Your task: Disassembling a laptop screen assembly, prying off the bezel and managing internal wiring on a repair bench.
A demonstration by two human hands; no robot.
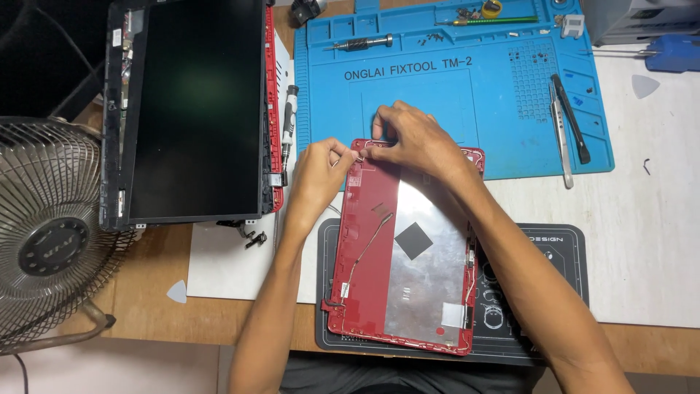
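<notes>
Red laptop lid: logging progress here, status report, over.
Left hand and right hand both pinching at top edge of red laptop lid, inner side up. Thin cable runs across it. Nothing in the way.

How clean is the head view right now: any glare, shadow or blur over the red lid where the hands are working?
Head view: even, soft light and sharp focus. The foil panel inside the red lid shows a pale sheen, not blinding. The left hand and right hand cast only faint shadows at the lid's top edge. The screen panel carries a dim greenish reflection. The fan at the frame edge looks stretched.
</notes>
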